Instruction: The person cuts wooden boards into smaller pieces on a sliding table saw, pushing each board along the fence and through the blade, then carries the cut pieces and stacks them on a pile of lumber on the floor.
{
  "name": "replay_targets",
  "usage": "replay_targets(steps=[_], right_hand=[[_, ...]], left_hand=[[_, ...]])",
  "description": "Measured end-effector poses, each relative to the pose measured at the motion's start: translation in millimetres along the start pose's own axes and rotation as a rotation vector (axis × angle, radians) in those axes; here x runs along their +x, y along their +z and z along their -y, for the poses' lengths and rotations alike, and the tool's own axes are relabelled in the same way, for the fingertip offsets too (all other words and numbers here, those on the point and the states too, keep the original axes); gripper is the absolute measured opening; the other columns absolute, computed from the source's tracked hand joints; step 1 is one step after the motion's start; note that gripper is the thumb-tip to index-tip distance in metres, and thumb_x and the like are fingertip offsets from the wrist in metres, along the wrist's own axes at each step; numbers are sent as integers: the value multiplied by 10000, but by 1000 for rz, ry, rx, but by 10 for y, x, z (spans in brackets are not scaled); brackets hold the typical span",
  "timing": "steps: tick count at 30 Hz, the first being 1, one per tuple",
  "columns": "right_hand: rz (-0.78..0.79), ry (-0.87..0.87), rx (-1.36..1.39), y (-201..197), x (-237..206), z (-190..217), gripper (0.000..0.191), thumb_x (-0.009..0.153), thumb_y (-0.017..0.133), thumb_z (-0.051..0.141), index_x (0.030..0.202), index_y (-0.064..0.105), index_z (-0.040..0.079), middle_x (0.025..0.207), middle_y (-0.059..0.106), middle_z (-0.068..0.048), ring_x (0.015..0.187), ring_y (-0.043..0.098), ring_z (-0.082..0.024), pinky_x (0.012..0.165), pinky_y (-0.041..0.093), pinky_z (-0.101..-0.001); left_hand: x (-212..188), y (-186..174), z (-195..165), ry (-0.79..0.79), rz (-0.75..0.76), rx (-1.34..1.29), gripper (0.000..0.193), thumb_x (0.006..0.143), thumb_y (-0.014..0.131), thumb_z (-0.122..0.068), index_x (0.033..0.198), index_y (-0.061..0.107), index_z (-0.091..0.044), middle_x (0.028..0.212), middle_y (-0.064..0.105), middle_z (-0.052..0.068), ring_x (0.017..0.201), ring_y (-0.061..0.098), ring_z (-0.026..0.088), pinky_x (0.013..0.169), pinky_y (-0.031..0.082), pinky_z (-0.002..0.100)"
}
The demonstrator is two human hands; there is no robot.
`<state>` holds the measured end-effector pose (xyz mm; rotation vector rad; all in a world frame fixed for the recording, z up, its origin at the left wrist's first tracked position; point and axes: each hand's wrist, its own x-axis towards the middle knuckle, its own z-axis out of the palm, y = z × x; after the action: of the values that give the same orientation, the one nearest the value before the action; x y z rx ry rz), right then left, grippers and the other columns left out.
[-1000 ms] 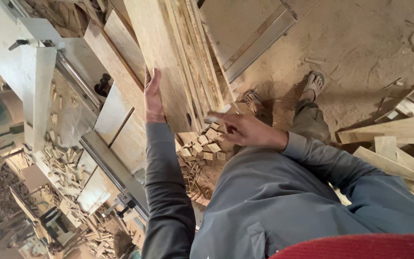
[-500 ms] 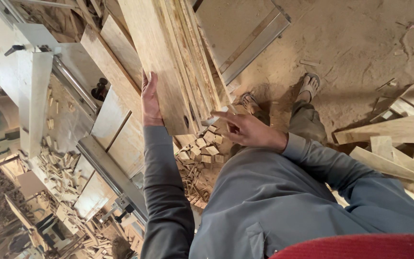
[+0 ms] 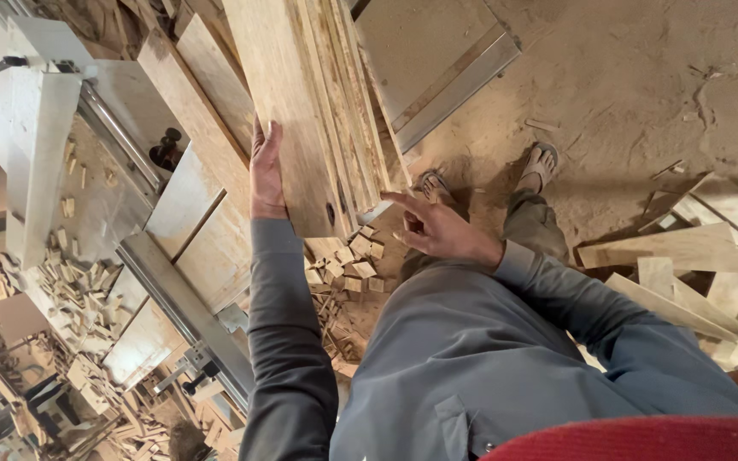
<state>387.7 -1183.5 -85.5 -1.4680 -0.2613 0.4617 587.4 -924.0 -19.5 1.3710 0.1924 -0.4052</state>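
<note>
left hand (image 3: 266, 171) flat, fingers extended | right hand (image 3: 437, 229) open, index pointing

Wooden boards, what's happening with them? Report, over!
Left hand flat against top board edge. Right hand open, fingertip at stack's near end. Offcut blocks heaped underneath.

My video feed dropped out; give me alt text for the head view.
The left hand lies flat against a long wooden board leaning among other planks, while the right hand hovers open near its lower end, above scattered offcut blocks.
</note>
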Motion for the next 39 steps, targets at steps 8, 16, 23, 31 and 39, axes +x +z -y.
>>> replay_targets(steps=[8,16,23,31,39], right_hand=[[-99,-115,116,-43,15,-125,693,1012,638,176,1624,324,90,692,396,-41,587,388,-131,560,393,-323],[-64,-4,29,7,10,-141,700,984,642,189,1574,284,78,676,467,-6,564,459,-115,559,425,-314],[21,63,428,-32,118,-138,763,1020,615,193,1635,179,72,684,485,-18,591,474,-126,577,443,-315],[18,154,383,-70,131,-107,810,992,596,215,1640,132,70,777,617,-8,557,552,-113,512,486,-286],[-436,58,208,14,179,-352,605,1076,585,268,1601,386,42,1148,673,-182,968,663,-176,863,609,-338]], left_hand=[[11,5,-1,3,8,9,580,1072,600,-193,1591,379,-59,1432,594,82,1278,597,188,1061,517,340],[30,-33,19,-4,-14,25,556,1072,609,-187,1570,401,-54,1410,600,86,1276,596,196,1069,510,344],[20,-16,27,2,-19,-8,552,1073,615,-184,1567,405,-54,1423,606,90,1272,616,201,1057,532,346],[46,-80,64,5,38,11,542,1085,607,-185,1573,409,-57,1385,615,90,1243,608,212,1017,527,360],[-32,-62,22,-83,96,-145,661,1066,516,-449,1574,401,-42,1442,601,115,1278,607,243,1071,519,402]])
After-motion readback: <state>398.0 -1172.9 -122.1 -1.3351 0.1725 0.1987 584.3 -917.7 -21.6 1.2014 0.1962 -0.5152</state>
